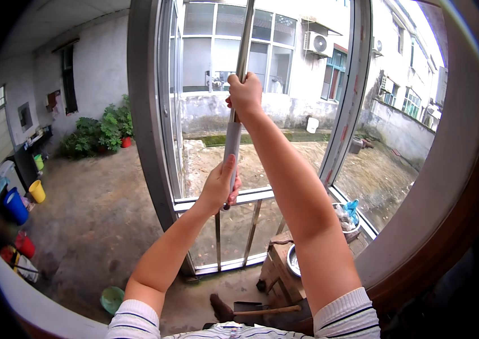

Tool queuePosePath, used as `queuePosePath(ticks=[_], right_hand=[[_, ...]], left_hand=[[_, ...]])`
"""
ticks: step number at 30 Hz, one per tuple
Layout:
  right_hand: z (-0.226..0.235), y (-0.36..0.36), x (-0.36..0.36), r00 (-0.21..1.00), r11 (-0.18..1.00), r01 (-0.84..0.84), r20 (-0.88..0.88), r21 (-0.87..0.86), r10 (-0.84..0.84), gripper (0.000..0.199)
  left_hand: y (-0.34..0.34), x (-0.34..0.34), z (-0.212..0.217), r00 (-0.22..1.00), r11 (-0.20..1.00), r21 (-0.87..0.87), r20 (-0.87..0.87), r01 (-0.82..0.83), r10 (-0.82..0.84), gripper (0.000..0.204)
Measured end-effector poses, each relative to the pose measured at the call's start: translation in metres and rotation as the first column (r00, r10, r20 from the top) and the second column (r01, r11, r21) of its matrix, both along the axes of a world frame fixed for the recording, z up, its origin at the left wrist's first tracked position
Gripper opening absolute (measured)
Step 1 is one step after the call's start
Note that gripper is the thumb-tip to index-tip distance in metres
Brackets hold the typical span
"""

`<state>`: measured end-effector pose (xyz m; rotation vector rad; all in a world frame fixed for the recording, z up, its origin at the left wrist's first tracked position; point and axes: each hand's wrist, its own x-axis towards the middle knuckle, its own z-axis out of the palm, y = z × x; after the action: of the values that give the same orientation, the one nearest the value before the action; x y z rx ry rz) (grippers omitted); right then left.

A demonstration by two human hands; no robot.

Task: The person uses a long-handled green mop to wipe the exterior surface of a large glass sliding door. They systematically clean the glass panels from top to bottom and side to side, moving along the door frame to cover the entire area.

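Observation:
A long metal pole [244, 48] with a grey sleeve at its lower end runs up in front of the window; its top leaves the picture, so what it bears is hidden. My right hand [247, 95] is closed round the bare metal just above the sleeve. Lower down, my left hand [221, 185] wraps the grey sleeve close to the pole's bottom end, thumb pointing up along it. Both arms are stretched forward and raised. Behind the pole stands a metal-framed window [256, 196] with bars below its crosspiece.
A wooden cabinet [281, 265] with a metal basin [293, 261] stands below my right arm. Beside it is a filled container [348, 217]. A wooden-handled tool [273, 311] lies near my foot. Left are a green basin [113, 299], a yellow bucket [37, 191] and plants [101, 129].

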<state>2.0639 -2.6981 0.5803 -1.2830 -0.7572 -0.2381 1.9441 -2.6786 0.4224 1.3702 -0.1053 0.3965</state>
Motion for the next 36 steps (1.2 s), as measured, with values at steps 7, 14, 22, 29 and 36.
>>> queuePosePath(ticks=[7,14,22,29,36], right_hand=[[-0.002,-0.018,0.025,0.996,0.997,0.081,-0.048,0.005,-0.08,0.024],[0.02,-0.063,0.113,0.981,0.981,0.188,-0.064,0.038,-0.186,0.028],[0.016,-0.106,0.184,0.959,0.965,0.253,-0.155,0.076,-0.239,0.032],[-0.065,-0.072,0.187,0.931,0.947,0.306,-0.239,0.1,-0.276,0.028],[-0.181,-0.033,0.159,0.904,0.941,0.305,-0.357,0.148,-0.237,0.025]], left_hand=[[-0.006,0.032,-0.001,1.0,0.997,0.075,-0.019,0.001,0.0,0.052],[-0.021,0.094,0.037,0.998,0.985,0.165,-0.049,0.043,-0.035,0.049],[-0.047,0.153,0.048,0.996,0.96,0.273,-0.08,0.059,-0.039,0.05],[-0.011,0.161,-0.033,0.984,0.962,0.272,-0.179,0.026,0.024,0.049],[0.039,0.133,-0.137,0.95,0.954,0.295,-0.31,0.055,0.041,0.052]])
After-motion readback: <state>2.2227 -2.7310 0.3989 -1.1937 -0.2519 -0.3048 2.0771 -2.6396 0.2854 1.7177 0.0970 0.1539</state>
